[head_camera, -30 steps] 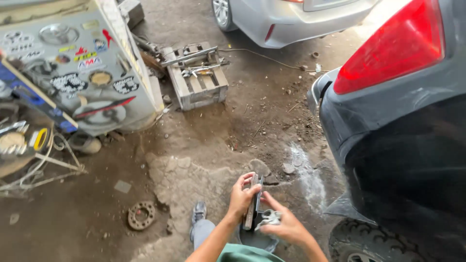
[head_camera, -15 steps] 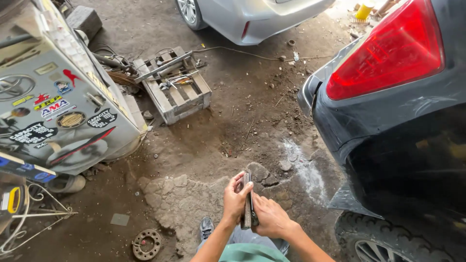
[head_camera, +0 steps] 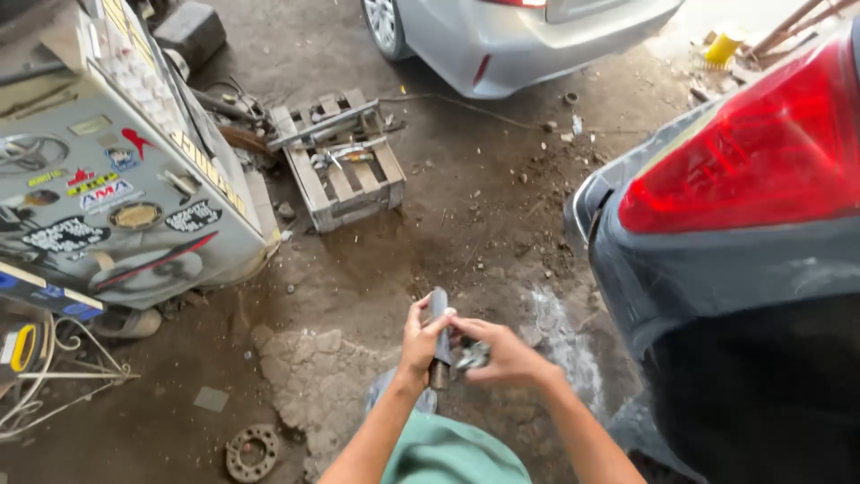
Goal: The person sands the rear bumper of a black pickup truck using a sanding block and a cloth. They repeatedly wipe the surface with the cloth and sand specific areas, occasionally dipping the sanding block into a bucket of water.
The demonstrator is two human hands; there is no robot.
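Observation:
My left hand (head_camera: pixel 419 341) grips a dark metal bar-shaped tool (head_camera: pixel 438 309) held upright in front of me, low in the middle of the view. My right hand (head_camera: pixel 502 352) is closed around a small shiny metal part (head_camera: pixel 472 356) pressed against the lower end of that tool. Both forearms reach up from the bottom edge, above my green garment (head_camera: pixel 448 457) and one shoe (head_camera: pixel 387 392) on the dirty concrete floor (head_camera: pixel 466 215).
A dark car's rear with a red tail light (head_camera: pixel 743 152) fills the right. A silver car (head_camera: pixel 528 36) stands at the top. A wooden crate with tools (head_camera: pixel 340 166) lies ahead, a stickered metal cabinet (head_camera: pixel 116 179) on the left, a round flange (head_camera: pixel 253 453) at the lower left.
The view has shifted, so the cabinet and crate sit further left and lower. My hands have stayed together on the tool, with the right hand now further round the shiny part.

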